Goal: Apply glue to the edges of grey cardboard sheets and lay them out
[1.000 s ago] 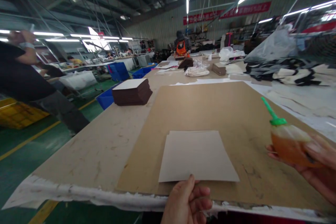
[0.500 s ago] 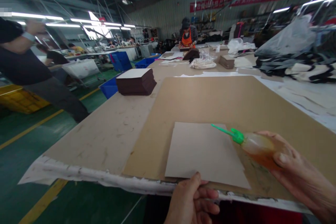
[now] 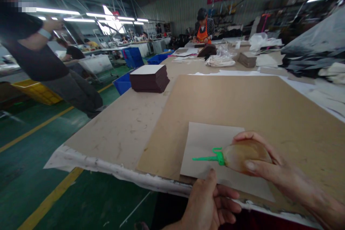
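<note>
Steadying the grey rectangular card (image 3: 206, 137) at the tabletop's near edge (image 3: 151, 183), the loosely spread left hand (image 3: 201, 201) is likely helping the right hand (image 3: 285, 176) aim its clasped green-nozzled plastic bottle (image 3: 242, 154).

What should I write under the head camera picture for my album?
The right hand tips a green-nozzled bottle over pale sheets at a busy workshop table.

Left hand (image 3: 206, 202) half-open, right hand (image 3: 279, 173) curled

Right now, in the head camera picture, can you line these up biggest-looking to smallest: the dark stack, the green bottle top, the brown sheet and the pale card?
1. Brown sheet
2. Pale card
3. Dark stack
4. Green bottle top
</note>
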{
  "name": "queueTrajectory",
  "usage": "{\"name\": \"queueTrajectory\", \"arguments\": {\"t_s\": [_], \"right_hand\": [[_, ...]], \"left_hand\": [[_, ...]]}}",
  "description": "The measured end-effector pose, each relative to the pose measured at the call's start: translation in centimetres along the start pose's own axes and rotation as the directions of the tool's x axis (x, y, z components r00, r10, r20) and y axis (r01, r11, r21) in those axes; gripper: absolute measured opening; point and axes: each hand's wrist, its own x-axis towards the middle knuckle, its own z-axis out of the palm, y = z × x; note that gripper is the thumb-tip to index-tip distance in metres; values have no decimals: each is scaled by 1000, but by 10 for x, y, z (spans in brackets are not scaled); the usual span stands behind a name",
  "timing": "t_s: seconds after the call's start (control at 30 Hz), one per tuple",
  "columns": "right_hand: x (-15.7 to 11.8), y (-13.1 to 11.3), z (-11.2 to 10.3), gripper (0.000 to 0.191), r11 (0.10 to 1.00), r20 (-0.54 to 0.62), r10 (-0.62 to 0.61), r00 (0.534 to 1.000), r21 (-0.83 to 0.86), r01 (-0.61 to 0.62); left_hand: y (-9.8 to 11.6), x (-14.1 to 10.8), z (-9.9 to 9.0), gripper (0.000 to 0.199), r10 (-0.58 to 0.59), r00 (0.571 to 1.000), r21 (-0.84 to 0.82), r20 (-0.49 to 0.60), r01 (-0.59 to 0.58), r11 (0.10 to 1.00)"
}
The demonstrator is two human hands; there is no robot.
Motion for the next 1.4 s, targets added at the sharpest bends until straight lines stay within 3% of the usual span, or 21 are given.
{"name": "queueTrajectory", "arguments": {"t_s": [0.2,0.37,0.57,0.97,1.2,1.4], "right_hand": [[14,-6,12,42,968,86,-96,992,-225,114],[20,-8,19,39,967,77,-91,993,-232,106],[21,-9,20,32,942,128,-160,979,-278,191],[26,-19,27,24,775,294,-371,881,-425,468],[22,-27,25,21,762,381,-327,865,-435,480],[25,-23,25,26,693,377,-421,825,-454,560]], "left_hand": [[-1,1,1,61,-5,1000,54,-10,6,999],[0,0,5,62,2,1000,64,-28,-1,998],[3,0,7,58,-4,1000,67,-31,6,998],[4,1,6,53,10,1000,57,2,-10,998],[-1,2,6,44,20,1000,52,-5,-20,998],[-1,4,3,48,44,999,46,22,-45,998]]}}
